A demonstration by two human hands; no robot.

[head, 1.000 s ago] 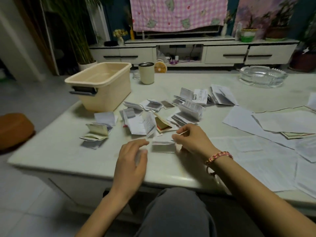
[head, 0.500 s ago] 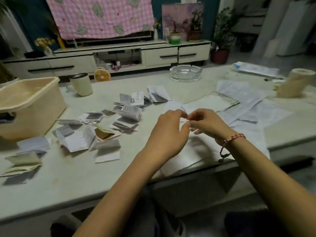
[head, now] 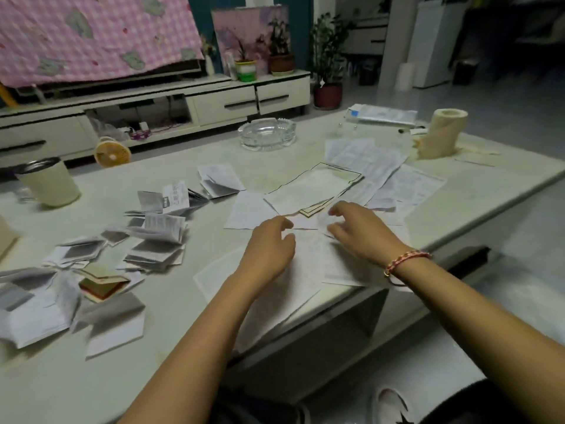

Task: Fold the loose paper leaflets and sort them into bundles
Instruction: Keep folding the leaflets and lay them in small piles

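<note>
leaflets (head: 312,191): thin, flat white paper sheets, rectangular

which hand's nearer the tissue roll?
Right. The right hand is on the near side and left of the roll; the left hand is farther left.

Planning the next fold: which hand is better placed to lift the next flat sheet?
Probably the right hand: it seems to pinch the edge of a loose sheet. The left hand hovers beside it, holding nothing.
</note>
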